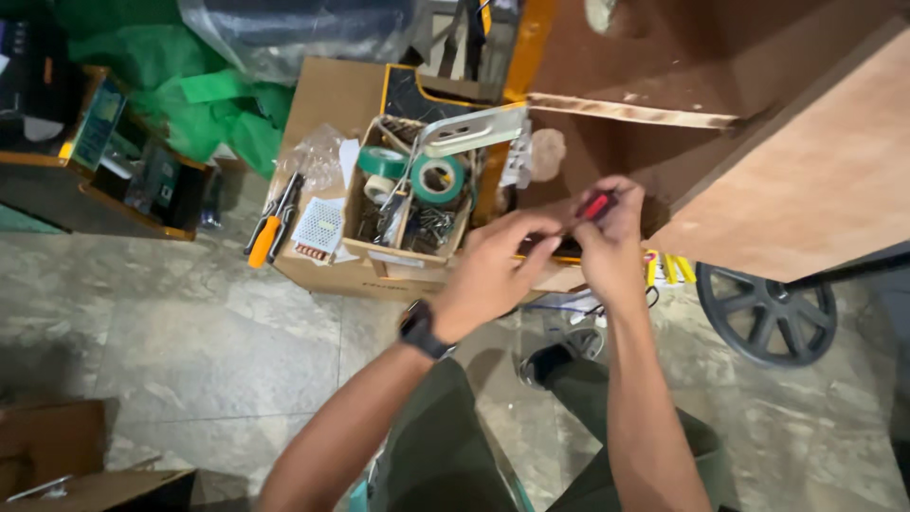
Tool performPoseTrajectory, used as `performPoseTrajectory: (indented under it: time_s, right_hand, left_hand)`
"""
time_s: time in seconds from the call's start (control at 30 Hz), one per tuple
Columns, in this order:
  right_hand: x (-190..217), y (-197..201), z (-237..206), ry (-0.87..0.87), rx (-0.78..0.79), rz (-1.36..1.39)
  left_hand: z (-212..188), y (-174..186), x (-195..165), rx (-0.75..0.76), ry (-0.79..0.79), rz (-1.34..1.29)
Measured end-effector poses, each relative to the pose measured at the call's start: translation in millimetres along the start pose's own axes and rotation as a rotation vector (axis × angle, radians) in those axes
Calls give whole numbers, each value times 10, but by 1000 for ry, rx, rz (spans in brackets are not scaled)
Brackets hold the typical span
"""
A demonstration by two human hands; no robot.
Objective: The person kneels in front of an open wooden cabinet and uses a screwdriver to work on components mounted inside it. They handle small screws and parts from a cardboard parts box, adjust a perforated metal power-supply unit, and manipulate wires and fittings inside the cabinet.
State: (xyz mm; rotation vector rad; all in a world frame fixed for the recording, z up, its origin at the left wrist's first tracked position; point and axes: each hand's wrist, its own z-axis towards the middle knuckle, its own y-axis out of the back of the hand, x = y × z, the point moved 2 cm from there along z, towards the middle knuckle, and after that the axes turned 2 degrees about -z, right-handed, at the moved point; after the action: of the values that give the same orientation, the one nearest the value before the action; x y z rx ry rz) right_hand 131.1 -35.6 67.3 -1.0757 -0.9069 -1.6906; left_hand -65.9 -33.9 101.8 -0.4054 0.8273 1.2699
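Grey stone floor tiles (190,351) all over, green tarp (180,85) crumpled far left, and a big plywood panel (806,171) leaning in at the right with a dark spoked wheel (768,318) below it. Both hands meet in the middle, just in front of an open cardboard box (327,104) full of bits: rolls of green tape (438,178), metal hardware, a pale metal bracket (469,130) lying across the top. On the box flap to the left there's an orange-handled pair of pliers (268,230) and a perforated metal block (318,226). The right hand (611,251) is clenched around a small red-handled tool (595,206), only the red end pokes out above the fingers, so can't say if it's a cutter or a screwdriver. The left hand (488,275), black watch (419,329) on the wrist, is pinching something at the tool's working end with thumb and forefinger, too small and blurred to make out. My guess is the tool is light and rigid, the plastic grip not slippery, easy enough in one fist; best held round the red handle like it is now, clear of the business end. Looks-wise: bright red, glossy-ish, short, mostly buried in the hand
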Motion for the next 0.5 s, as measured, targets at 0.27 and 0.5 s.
performPoseTrajectory:
  time_s: [0.27,0.5]
  right_hand:
    - [-280,38,433,205,-183,350]
    - [-24,-35,367,192,-109,474]
  left_hand:
    - [559,-526,718,-253,139,65]
    - [489,-482,781,-260,188,30]
